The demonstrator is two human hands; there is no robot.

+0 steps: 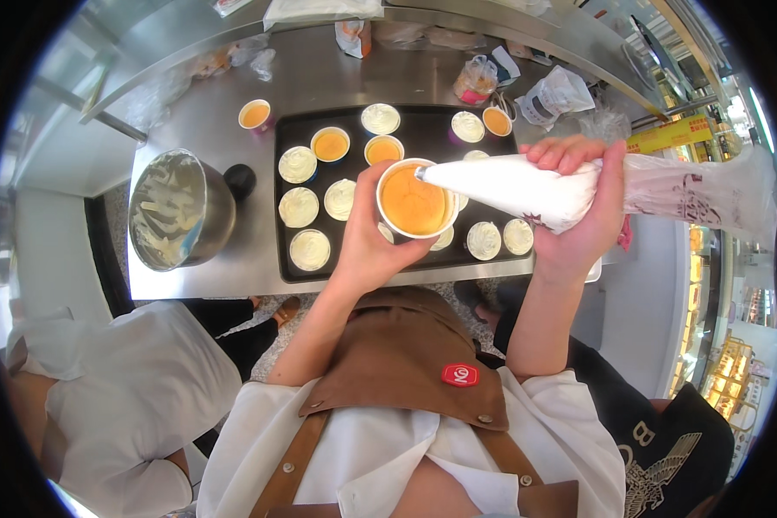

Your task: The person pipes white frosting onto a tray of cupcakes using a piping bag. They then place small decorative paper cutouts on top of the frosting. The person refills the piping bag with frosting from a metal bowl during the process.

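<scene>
In my left hand [370, 239] is a paper cup holding a golden baked cake [414, 202], raised above a dark baking tray [362, 264]. My right hand [576, 201] squeezes a piping bag [498, 188] filled with white cream. Its metal tip points left, over the upper edge of the cup, and the cake top shows no cream. On the tray stand several cups topped with swirled cream [310, 249], along with plain cake cups [330, 144]. My forearm and the held cup hide part of the tray.
A steel mixing bowl [220, 220] smeared with cream stands at the left, beside a round black object [239, 181]. Another plain cup [255, 115] sits behind the tray. Plastic bags [555, 97] line the back under a shelf. People stand close on both sides, one in a white shirt [162, 362].
</scene>
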